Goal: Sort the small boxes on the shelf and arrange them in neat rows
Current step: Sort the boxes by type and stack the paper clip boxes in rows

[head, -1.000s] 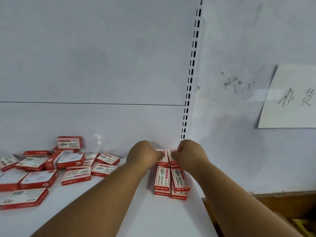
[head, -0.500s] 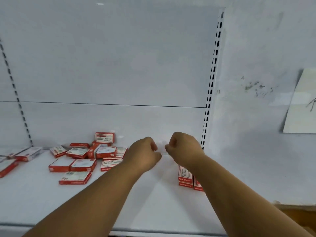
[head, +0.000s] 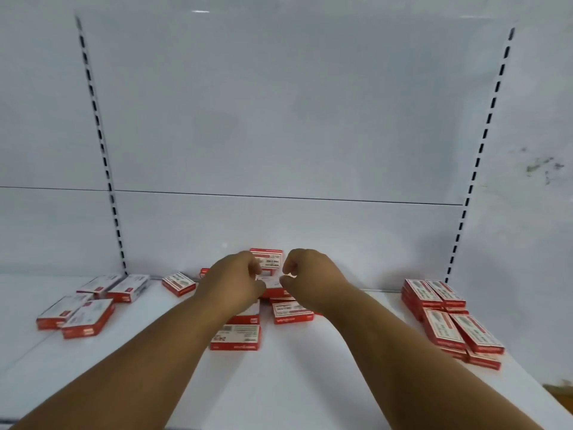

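Both forearms are bare to the frame's edge, with no sleeves, watch or rings visible.

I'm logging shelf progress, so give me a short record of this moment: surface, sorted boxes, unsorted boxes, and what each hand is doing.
surface: white shelf with white back panel
sorted boxes: neat stack of red-and-white boxes at the right end, in two rows
unsorted boxes: loose pile at centre, scattered boxes at left
left hand: fingers curled, over the centre pile; hold unclear
right hand: fingers curled, over the centre pile; hold unclear
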### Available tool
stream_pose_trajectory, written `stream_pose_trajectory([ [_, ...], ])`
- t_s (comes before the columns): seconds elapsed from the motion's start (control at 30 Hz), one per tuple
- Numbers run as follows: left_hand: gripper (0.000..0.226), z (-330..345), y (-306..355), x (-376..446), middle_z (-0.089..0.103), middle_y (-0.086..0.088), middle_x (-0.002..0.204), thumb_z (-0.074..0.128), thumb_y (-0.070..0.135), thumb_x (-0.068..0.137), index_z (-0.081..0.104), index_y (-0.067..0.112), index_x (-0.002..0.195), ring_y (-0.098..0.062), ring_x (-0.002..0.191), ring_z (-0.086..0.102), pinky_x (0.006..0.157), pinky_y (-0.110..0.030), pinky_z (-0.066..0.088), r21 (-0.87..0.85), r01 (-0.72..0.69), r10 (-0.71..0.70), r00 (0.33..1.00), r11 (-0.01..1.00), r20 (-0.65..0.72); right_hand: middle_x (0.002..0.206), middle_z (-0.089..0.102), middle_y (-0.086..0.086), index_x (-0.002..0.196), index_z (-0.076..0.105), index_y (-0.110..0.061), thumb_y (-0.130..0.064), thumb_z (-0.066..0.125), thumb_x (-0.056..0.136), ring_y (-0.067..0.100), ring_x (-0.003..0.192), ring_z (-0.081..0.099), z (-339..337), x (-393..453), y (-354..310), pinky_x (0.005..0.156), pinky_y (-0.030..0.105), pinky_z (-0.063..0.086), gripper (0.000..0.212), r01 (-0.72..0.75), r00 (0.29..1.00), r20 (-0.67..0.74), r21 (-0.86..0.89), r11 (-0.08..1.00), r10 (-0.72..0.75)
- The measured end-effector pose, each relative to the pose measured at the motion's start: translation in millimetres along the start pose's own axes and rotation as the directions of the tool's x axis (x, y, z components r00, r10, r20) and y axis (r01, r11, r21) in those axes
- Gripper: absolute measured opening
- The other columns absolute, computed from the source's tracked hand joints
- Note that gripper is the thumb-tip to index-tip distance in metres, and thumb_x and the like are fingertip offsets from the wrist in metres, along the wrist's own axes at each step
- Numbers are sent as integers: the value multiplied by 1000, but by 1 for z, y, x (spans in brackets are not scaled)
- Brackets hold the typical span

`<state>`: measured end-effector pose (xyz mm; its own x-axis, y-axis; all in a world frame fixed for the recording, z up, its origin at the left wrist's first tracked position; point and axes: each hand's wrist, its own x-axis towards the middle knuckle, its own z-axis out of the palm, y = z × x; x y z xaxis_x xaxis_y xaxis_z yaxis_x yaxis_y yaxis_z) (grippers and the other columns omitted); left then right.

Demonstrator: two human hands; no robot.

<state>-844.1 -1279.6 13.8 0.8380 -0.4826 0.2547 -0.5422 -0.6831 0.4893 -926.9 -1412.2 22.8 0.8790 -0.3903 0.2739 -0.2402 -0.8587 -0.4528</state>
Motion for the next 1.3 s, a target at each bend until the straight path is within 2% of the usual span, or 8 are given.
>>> stream_pose_trajectory([
  [0.3,52,13,-32,19,69,7,113,59,62,84,57,31,126,-18,104,59,89,-37,51,287,-120,146,987,950,-69,120,63,2,130,57,-22,-58,55,87,21,104,60,32,20,-18,93,37,52,55,-147,968,168,-213,966,184],
  [0.43,50,15,-38,23,66,7,118,68,47,85,52,34,131,-16,104,61,84,-32,56,80,-82,94,983,993,-155,94,64,-7,103,67,-28,-65,65,75,15,82,64,38,18,-9,74,34,60,47,-173,984,48,2,985,173],
  [0.53,33,12,-41,23,62,7,127,66,31,92,50,35,121,-17,107,65,69,-21,58,-309,-37,-25,981,950,-194,105,53,-14,111,47,-36,-38,77,79,16,91,63,34,12,0,61,20,57,44,-192,976,-65,214,958,210],
  [0.63,23,7,-46,21,56,7,134,55,25,99,48,39,116,-24,121,60,53,-16,56,-617,18,-116,986,787,-118,111,59,-9,105,42,-40,-16,80,79,21,93,68,30,9,1,56,19,57,51,-187,962,-83,491,851,259],
  [0.73,18,4,-49,23,66,10,118,46,28,103,59,41,108,-19,99,70,52,-19,54,-788,41,-169,982,614,-81,110,66,-5,105,49,-40,-10,80,79,22,87,70,31,11,-3,63,24,59,50,-181,958,-33,702,688,285],
  [0.97,36,-2,-51,23,74,-8,85,66,8,83,65,10,119,-12,63,64,53,-25,52,-964,262,-35,964,-50,264,104,71,6,112,62,-31,-8,63,93,23,76,65,35,17,4,72,33,57,30,-197,962,111,915,351,250],
  [1.1,38,-3,-51,23,76,-9,99,67,-3,84,66,16,117,-12,70,70,57,-25,55,-963,249,-94,966,105,239,102,72,8,115,60,-27,-7,60,95,24,74,62,36,18,4,73,35,55,29,-203,968,141,927,315,208],
  [1.3,23,-16,-43,16,71,-3,75,66,37,91,71,18,103,-15,66,61,68,-34,54,-960,170,-197,972,221,126,100,71,15,116,59,-23,-8,59,96,24,73,59,29,14,-7,72,35,51,25,-185,959,126,956,226,253],
])
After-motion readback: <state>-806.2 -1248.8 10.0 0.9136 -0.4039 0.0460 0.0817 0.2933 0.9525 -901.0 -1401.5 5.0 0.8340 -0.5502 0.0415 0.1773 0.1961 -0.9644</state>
